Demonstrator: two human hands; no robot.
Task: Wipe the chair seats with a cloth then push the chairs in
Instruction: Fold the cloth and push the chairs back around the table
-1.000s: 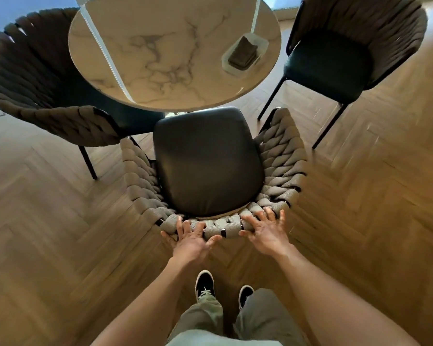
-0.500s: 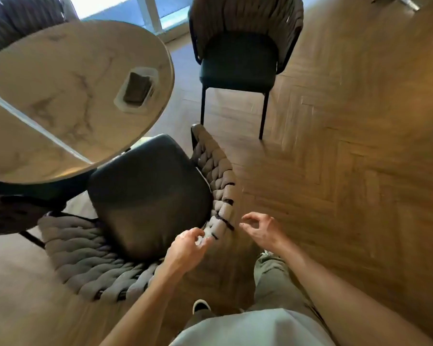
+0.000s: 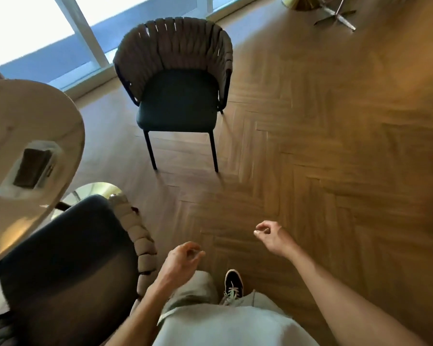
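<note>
Across the frame runs a herringbone wood floor (image 3: 310,146), windows (image 3: 60,33) at upper left. At left, the round marble bench (image 3: 23,116) carries a pale tray (image 3: 10,181) holding a dark folded cloth (image 3: 31,166). 1 woven chair (image 3: 178,96) stands apart at upper centre; another (image 3: 68,265) sits tucked against the bench. Left hand (image 3: 183,255) and right hand (image 3: 270,236) hang loosely curled, holding nothing.

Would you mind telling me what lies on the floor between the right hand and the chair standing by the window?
Only bare herringbone wood floor separates the right hand from the chair by the window, as the head view shows.
</note>
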